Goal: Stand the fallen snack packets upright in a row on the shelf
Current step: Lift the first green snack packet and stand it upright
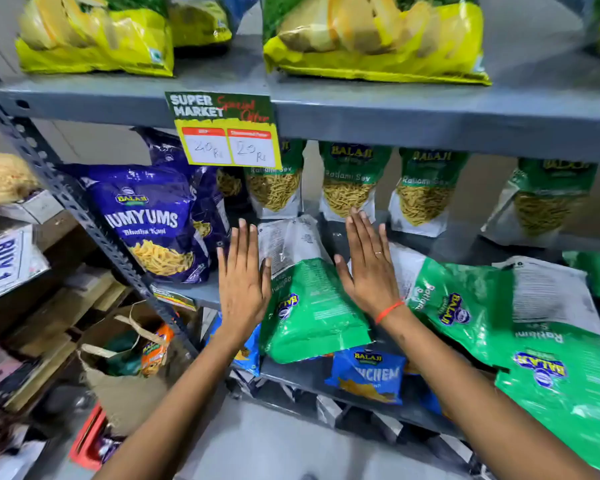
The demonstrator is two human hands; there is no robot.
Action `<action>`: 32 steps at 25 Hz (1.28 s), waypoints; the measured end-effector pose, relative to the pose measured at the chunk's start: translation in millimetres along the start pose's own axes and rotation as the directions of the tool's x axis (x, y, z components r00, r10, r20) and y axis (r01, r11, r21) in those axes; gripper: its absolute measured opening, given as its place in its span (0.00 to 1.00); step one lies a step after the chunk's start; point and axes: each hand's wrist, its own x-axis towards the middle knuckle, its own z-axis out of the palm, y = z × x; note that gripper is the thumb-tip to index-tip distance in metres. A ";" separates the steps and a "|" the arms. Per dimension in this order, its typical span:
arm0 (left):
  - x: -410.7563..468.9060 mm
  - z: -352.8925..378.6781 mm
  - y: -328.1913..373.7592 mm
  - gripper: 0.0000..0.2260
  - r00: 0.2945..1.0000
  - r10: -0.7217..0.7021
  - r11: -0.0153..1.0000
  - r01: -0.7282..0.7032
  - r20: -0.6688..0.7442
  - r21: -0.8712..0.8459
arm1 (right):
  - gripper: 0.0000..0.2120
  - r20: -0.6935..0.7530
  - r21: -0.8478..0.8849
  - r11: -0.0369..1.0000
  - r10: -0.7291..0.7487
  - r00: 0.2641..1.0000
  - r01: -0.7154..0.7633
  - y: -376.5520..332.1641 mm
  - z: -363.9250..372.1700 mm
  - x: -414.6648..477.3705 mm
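A green and white snack packet (309, 299) lies flat on its front on the grey middle shelf (201, 292), its green end hanging over the front edge. My left hand (245, 275) reaches in with straight fingers at the packet's left side. Fingers straight as well, my right hand (368, 265) is at its right side. Two more green packets (465, 303) (561, 368) lie fallen to the right. Behind them several green packets (350, 181) stand upright in a row at the back of the shelf.
Blue snack bags (153, 223) stand at the shelf's left end beside the perforated grey upright (66, 199). A price sign (226, 133) hangs from the upper shelf, which carries yellow bags (374, 39). Blue packets (368, 375) sit on the lower shelf. Boxes and a paper bag (118, 358) crowd the floor at left.
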 end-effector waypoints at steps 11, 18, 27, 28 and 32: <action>-3.2 26.0 -55.7 0.16 0.932 0.101 0.994 -0.081 0.347 -0.072 | 0.16 0.732 -0.260 0.965 0.185 0.656 0.018 11.3 48.1 52.8; 32.0 4.9 -53.6 0.14 0.872 -0.293 0.860 0.419 0.391 -0.290 | 0.20 0.672 0.005 0.945 0.239 0.701 -0.327 15.8 20.9 64.7; 115.5 37.0 -93.2 0.10 0.849 -0.375 0.735 0.517 0.371 -0.440 | 0.22 0.752 0.385 0.706 0.134 0.645 -0.594 13.2 63.9 92.8; 118.3 34.7 -89.1 0.07 0.830 -0.400 0.699 0.551 0.389 -0.457 | 0.24 0.752 0.364 0.708 0.160 0.639 -0.606 11.7 65.8 94.4; 113.3 22.3 -57.3 0.15 0.749 -0.357 0.609 0.640 0.558 -0.469 | 0.42 0.792 0.320 0.739 0.135 0.595 -0.593 27.0 99.2 91.9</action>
